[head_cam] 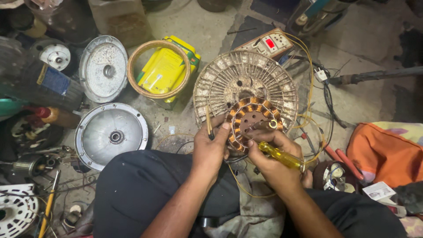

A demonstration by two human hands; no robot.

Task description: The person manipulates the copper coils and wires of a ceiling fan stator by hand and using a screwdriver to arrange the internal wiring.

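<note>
Slotted rotor disc (245, 79), leaning up at twelve o'clock from the lap, apparently as a backrest for the work. Copper-wound stator (249, 120) propped against its lower face, windings turned up for reach. Left hand (210, 147) at eight o'clock of the stator, fingers curled onto its rim, thumb pressing. Right hand (275, 161) at four o'clock, clenched around yellow-handled screwdriver (282, 156), tip toward the windings.
</note>
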